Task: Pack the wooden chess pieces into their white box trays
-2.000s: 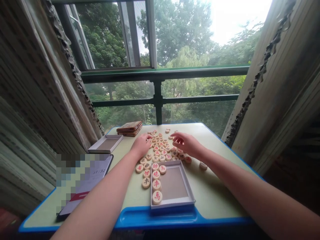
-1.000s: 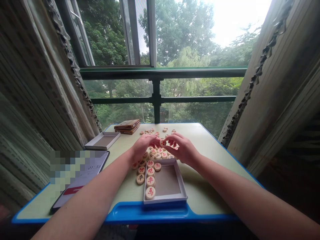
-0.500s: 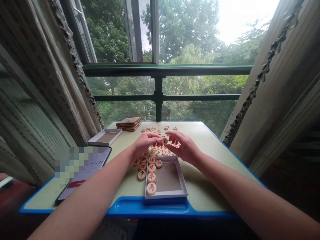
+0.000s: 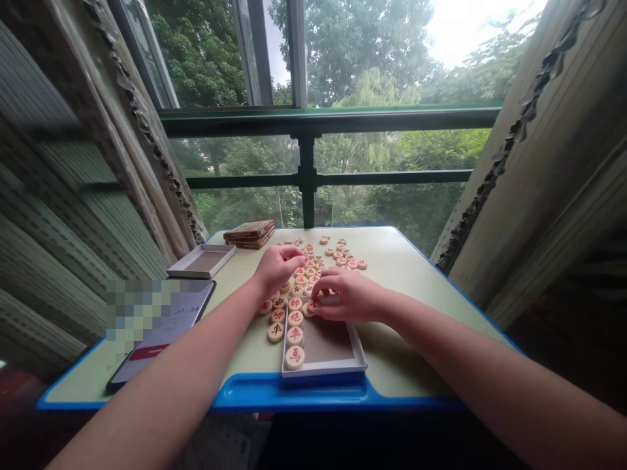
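My right hand (image 4: 345, 295) is pinching a xiangqi piece (image 4: 314, 305) with a red character at the far side of the shallow white box (image 4: 332, 341). Inside that box, a column of red-marked pieces (image 4: 294, 336) runs along the left wall, and another piece (image 4: 307, 309) sits beside the top one, partly behind the held piece. Farther off and to the left, my left hand (image 4: 279, 266) hovers at the heap of loose xiangqi pieces (image 4: 309, 272). Its fingers are curled together, and whatever they hold is hidden.
Several loose pieces (image 4: 275, 331) lie just left of the box. A phone (image 4: 166, 333) rests on the table's left, with a second shallow box (image 4: 203, 261) and stacked brown boxes (image 4: 249, 234) behind it. The table (image 4: 411, 352) has a blue edge and front tray (image 4: 294, 393).
My right hand has carried the piece from near my left hand down to the box. My left hand has let go of that piece and moved slightly left and back over the heap.
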Available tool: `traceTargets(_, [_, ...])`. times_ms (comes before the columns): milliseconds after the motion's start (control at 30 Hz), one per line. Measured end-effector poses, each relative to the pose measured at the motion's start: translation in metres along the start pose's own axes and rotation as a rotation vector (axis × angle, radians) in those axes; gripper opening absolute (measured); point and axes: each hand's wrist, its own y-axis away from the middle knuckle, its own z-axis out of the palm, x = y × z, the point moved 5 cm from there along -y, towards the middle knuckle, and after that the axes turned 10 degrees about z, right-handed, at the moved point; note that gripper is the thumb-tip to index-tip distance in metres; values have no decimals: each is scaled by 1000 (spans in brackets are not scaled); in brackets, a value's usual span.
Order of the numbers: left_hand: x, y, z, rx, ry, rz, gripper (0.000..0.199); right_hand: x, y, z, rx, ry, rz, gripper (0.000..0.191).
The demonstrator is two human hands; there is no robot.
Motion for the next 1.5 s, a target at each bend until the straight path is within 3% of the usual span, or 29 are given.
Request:
traceTargets(233, [6,1,2,-54,-86,30,16,-5,-1,4,19,4,-42,10])
traceTargets(700, [3,-2,1,-30,-133,66,21,-5,-1,4,-22,-24,-41,14])
traceTargets(933, [4,-3,-1,-25,-163,90,21,-5,1,6,38,7,96,49])
traceTargets(1267, [8,-2,-1,-33,-187,65,21,-2,-1,18,4,61,159,33])
traceTargets(1400, [4,-3,-2,-33,-215,84,22,-4,0,11,16,62,140,35])
traceTargets(1500, [0,-4,-3,-42,-364,156,23,6,-4,-3,92,54,175,29])
